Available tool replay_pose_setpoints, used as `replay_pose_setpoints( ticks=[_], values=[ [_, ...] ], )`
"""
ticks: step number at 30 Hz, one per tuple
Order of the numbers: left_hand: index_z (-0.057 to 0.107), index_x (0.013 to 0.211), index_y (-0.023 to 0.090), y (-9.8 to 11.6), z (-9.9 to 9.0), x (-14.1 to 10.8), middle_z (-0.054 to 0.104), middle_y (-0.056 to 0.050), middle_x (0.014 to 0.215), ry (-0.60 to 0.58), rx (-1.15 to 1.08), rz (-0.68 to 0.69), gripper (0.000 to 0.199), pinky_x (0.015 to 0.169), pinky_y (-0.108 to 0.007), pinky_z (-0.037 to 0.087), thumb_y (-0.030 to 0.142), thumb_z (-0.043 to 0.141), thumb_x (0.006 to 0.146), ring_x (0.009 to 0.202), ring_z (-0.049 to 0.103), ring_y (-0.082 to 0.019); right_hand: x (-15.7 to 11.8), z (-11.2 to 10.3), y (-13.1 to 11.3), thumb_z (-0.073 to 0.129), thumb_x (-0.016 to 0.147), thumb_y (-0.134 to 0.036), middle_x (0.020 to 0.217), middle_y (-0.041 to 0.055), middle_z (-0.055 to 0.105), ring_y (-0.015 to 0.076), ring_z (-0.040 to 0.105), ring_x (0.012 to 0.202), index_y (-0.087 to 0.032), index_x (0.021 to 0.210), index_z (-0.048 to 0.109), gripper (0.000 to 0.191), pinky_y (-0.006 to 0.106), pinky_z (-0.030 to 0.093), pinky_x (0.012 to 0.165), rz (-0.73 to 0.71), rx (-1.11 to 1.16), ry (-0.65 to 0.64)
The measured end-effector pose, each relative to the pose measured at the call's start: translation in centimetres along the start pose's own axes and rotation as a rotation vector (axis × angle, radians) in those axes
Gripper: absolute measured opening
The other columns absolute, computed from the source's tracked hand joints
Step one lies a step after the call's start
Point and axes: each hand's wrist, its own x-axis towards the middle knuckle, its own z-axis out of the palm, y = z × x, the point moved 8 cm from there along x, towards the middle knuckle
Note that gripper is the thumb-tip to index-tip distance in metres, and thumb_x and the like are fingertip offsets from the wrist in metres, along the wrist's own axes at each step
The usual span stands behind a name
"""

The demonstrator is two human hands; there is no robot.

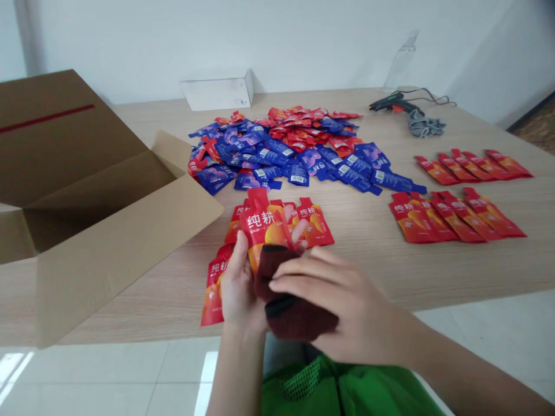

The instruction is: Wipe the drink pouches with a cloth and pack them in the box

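Observation:
A red pouch [263,224] with an orange fruit print lies in my left hand [240,286], its thumb along one side and fingers behind. My right hand [347,303] grips a dark maroon cloth [299,319] with black edging and presses it over the pouch's lower part, hiding that end. Beneath and beyond my hands, more red pouches [315,222] lie on the table. Another red pouch [213,289] rests left of my left wrist, partly covered by the hand.
An open cardboard box [125,242] stands at left, flaps spread. Mixed blue pouches [299,172] and red ones heap at the back centre. Two rows of red pouches [455,216] lie at right. Behind are a glue gun [392,103], grey cloth [425,124] and white box [217,93].

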Motion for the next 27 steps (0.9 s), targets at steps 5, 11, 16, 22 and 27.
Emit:
replay_pose_setpoints(
  ticks=[5,11,16,22,27],
  values=[
    [0.075,0.107,0.024,-1.1,1.2,-0.5,0.075,-0.004,0.115,-0.024,-0.119,-0.01,0.036,0.109,-0.041,0.047,0.043,0.046,0.098,0.13,0.058,-0.024,2.1,-4.5,2.1,0.061,0.081,-0.014,0.13,0.0072,0.065,0.027,0.06,0.119,-0.024,0.125,0.059,0.045,0.046,0.046,0.103,0.107,-0.164,0.212],
    [0.07,0.12,0.019,-0.5,1.3,0.1,0.074,-0.01,0.117,-0.029,-0.092,0.049,0.042,0.107,-0.041,0.048,0.045,0.044,0.098,0.13,0.057,-0.027,-1.1,0.5,2.5,0.064,0.079,-0.015,0.129,0.009,0.064,0.027,0.062,0.108,-0.021,0.118,0.065,0.039,0.046,0.052,0.095,0.107,-0.112,0.054],
    [0.069,0.118,0.021,0.8,-0.3,0.4,0.077,-0.004,0.101,0.001,-0.072,0.125,0.036,0.096,-0.03,0.055,0.021,0.072,0.082,0.093,0.072,-0.017,-3.0,-0.9,2.4,0.064,0.076,-0.013,0.115,0.0049,0.071,0.0224,0.067,0.102,-0.024,0.117,0.061,0.042,0.038,0.056,0.09,0.212,0.111,0.052],
    [0.073,0.085,0.017,0.6,-1.8,0.3,0.078,-0.003,0.085,0.123,0.025,0.2,0.014,0.093,-0.036,0.057,0.024,0.081,0.076,0.08,0.074,-0.018,-2.3,-7.0,3.4,0.062,0.074,-0.013,0.112,0.0024,0.071,0.0249,0.068,0.099,-0.031,0.117,0.06,0.047,0.041,0.056,0.087,0.317,-0.056,0.231],
    [0.074,0.1,0.022,-0.1,-1.3,0.3,0.076,-0.005,0.108,0.06,0.245,0.289,0.016,0.105,-0.042,0.049,0.025,0.073,0.085,0.108,0.069,-0.024,-0.8,-9.4,2.6,0.067,0.075,-0.014,0.109,0.0029,0.071,0.0253,0.068,0.098,-0.026,0.111,0.063,0.038,0.042,0.055,0.089,0.185,-0.234,0.481]
  ],
)
